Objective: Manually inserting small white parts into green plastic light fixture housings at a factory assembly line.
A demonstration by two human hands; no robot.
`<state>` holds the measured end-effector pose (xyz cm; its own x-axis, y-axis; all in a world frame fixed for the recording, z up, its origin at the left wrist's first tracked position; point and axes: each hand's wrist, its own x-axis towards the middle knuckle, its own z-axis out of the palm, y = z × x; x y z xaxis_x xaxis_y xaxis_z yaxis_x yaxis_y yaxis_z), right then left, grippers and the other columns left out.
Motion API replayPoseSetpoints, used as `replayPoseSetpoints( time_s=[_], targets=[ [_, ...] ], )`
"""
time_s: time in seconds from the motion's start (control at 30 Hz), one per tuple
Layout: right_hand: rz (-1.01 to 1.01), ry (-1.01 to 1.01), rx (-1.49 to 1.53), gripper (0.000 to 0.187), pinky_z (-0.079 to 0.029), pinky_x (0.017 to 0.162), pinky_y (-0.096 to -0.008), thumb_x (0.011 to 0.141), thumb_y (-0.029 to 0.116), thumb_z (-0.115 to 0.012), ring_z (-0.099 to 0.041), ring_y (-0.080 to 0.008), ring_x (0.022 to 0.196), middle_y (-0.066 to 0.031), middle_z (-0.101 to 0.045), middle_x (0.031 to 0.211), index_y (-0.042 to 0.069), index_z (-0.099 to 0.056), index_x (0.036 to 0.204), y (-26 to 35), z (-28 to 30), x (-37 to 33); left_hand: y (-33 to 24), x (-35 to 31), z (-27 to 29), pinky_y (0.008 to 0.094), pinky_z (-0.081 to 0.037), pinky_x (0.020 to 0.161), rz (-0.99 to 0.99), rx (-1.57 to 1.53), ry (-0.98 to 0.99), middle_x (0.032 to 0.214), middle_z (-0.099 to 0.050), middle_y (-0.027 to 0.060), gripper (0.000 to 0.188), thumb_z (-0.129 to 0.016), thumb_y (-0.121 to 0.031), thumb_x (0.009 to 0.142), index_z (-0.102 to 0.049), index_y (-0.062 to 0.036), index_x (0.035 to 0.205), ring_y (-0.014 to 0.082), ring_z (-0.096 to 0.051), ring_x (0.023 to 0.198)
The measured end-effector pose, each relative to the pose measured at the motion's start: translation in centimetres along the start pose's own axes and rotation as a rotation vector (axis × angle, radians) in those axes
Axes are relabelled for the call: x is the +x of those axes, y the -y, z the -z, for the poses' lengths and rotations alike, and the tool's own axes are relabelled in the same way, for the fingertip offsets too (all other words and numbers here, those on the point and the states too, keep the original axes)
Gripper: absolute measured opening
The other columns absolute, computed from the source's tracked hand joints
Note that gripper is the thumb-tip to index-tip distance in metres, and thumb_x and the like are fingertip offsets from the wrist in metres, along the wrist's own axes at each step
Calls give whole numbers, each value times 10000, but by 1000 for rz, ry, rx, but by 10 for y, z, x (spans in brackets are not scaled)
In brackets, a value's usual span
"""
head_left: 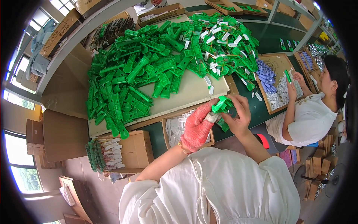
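Both my hands meet in front of my chest around a green plastic housing (222, 103). My left hand (195, 126), in a pinkish-red glove with pale fingertips, is closed on its near left side. My right hand (240, 116) is bare, its fingers curled against the housing's right side; the exact fingertip contact is partly hidden. Just beyond lies a large heap of empty green housings (141, 71) on a pale board (209, 92). To its right are green housings with white pieces and thin wires (220, 43). Below my left hand sits a box of white plastic parts (173, 128).
At the lower left stands a carton (136, 151) holding green circuit boards with white parts (106, 155). On the right a co-worker (302, 119) handles a green piece beside a tray (274, 108) of purple and white parts. A metal shelf frame (74, 37) arches overhead at left.
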<state>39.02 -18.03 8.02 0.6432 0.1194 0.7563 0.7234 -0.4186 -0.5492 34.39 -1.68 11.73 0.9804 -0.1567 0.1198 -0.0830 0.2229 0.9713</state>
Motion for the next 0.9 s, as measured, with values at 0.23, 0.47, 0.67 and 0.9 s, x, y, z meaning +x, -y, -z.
replayPoseSetpoints(
  time_s=[0.23, 0.47, 0.67, 0.9],
  targets=[
    [-9, 3, 5, 555, -446, 770, -325, 542, -31, -707, -545, -272, 908, -153, -545, 1014, -37, -556, 1076, -3, 0, 1, 1, 4, 0, 269, -414, 871, 9, -7, 9, 1171, -524, 67, 425, -528, -157, 888, -424, -19, 1276, 131, -504, 1032],
    [-5, -45, -8, 560, -444, 683, -322, 534, 37, -766, -517, -261, 821, -130, -542, 950, -8, -576, 1059, -5, 1, 2, 0, 6, -7, 267, -416, 864, 37, -153, 18, 1125, -551, 68, 425, -552, -159, 871, -446, -19, 1258, 126, -514, 1005],
    [77, -76, -133, 543, -433, 686, -332, 539, 25, -758, -503, -261, 832, -120, -540, 961, -1, -581, 1051, -9, 7, -2, 5, 12, -8, 235, -430, 742, 97, -207, -73, 966, -583, 27, 325, -543, -200, 875, -531, -27, 1150, 90, -525, 829],
    [34, -118, -133, 522, -433, 695, -330, 553, 23, -755, -505, -261, 844, -114, -545, 971, 3, -586, 1047, -10, 6, -7, 9, 13, -14, 248, -446, 728, -22, 2, -110, 995, -576, 38, 283, -506, -119, 861, -542, -24, 1126, 99, -523, 822]
  ],
)
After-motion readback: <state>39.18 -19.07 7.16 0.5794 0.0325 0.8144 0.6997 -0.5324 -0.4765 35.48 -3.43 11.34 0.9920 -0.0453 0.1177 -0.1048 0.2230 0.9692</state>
